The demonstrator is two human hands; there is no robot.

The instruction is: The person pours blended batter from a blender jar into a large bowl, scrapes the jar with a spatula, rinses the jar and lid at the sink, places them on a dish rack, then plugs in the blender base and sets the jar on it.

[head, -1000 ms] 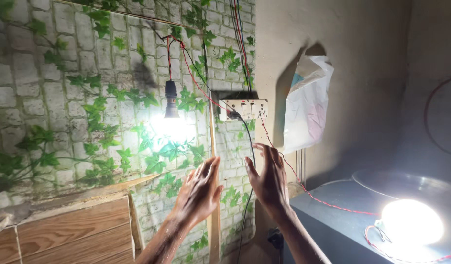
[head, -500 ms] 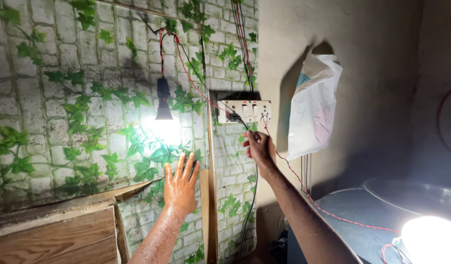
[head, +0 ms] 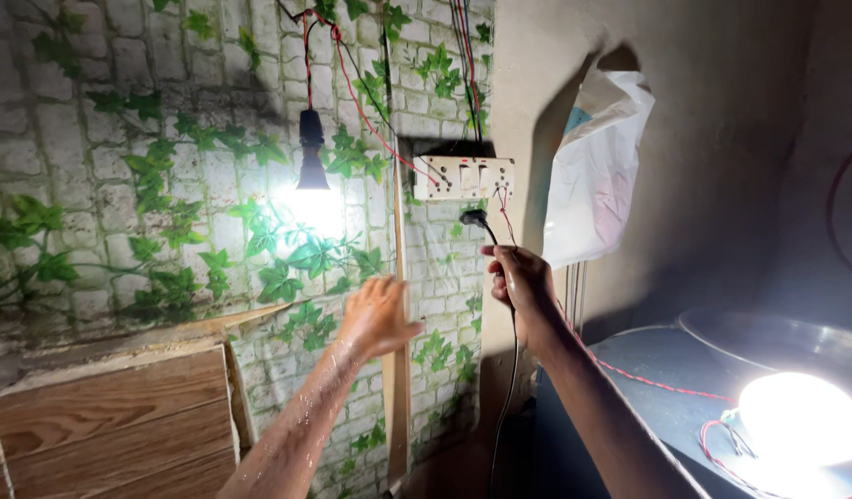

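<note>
The wall (head: 93,139) looks like grey bricks with green leaves painted on it. A lit bulb (head: 312,185) hangs on it and makes a bright spot. Brown wood boards (head: 112,425) sit low at the left. The next wall (head: 721,111) is plain and dim. A white bag (head: 597,176) hangs there. Another lamp (head: 800,420) glows at the bottom right corner.

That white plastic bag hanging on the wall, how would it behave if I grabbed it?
The white plastic bag looks thin and creased, so probably floppy and light. It appears to hang from one high point, so a push would likely swing it.
</note>
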